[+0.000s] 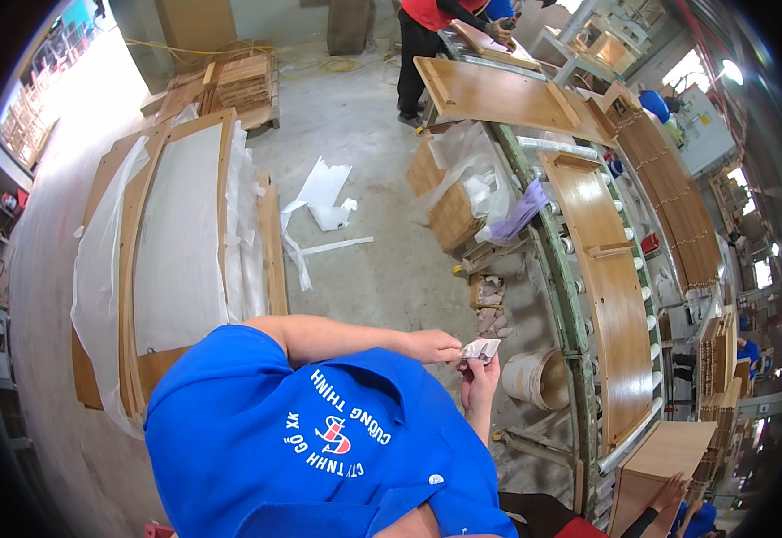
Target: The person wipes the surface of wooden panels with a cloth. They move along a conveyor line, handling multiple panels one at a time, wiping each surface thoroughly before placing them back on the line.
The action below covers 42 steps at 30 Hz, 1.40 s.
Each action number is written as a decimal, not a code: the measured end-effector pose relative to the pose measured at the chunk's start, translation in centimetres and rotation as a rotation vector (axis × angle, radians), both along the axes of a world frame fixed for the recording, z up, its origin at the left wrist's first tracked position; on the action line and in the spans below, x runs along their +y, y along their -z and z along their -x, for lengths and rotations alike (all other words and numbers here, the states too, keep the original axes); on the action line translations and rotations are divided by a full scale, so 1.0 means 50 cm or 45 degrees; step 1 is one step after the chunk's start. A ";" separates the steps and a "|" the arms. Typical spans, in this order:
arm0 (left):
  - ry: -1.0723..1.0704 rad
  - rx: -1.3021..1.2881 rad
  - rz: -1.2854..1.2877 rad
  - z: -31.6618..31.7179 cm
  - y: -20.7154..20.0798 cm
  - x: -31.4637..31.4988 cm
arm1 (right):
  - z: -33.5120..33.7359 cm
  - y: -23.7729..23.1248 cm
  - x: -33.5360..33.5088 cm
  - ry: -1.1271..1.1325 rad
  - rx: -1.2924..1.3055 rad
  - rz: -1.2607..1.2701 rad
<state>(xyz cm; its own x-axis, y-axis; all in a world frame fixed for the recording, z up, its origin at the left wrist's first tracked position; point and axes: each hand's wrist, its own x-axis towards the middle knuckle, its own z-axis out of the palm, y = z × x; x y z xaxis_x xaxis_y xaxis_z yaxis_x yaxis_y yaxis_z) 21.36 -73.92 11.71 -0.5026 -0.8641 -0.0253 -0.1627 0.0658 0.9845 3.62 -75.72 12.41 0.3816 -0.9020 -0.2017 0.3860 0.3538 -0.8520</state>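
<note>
A small folded, crumpled piece of pale pinkish-grey sheet (483, 348) is held between my hands in front of my blue shirt. My left hand (428, 345) reaches across from the left, its fingers pinched at the near-left edge of the piece. From below, my right hand (480, 384) grips it with thumb and fingers closed. Whether it is paper, cloth or sandpaper I cannot tell. Similar crumpled pieces (493, 323) lie on the floor just beyond, beside a small open box (487, 290) with more of them.
To the right runs a green-framed roller conveyor (548, 260) bearing a varnished wooden panel (619, 332). A whitish bucket (523, 377) lies beneath its edge. Foam-wrapped panels (180, 233) stand at left; white foam scraps (324, 193) litter the floor. A co-worker (413, 54) stands at the far end.
</note>
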 end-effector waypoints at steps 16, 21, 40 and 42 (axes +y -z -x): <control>-0.120 -0.311 0.068 0.131 -0.008 -0.059 | 0.137 0.039 -0.092 -0.206 0.003 0.051; -0.181 -0.324 -0.040 0.165 -0.015 -0.075 | 0.176 0.048 -0.114 -0.232 0.006 0.023; -0.272 -0.906 0.166 0.124 0.002 -0.096 | 0.109 0.059 -0.186 -0.503 0.147 0.191; -0.248 -0.945 -0.014 0.118 -0.004 -0.099 | 0.114 0.075 -0.195 -0.590 0.164 0.220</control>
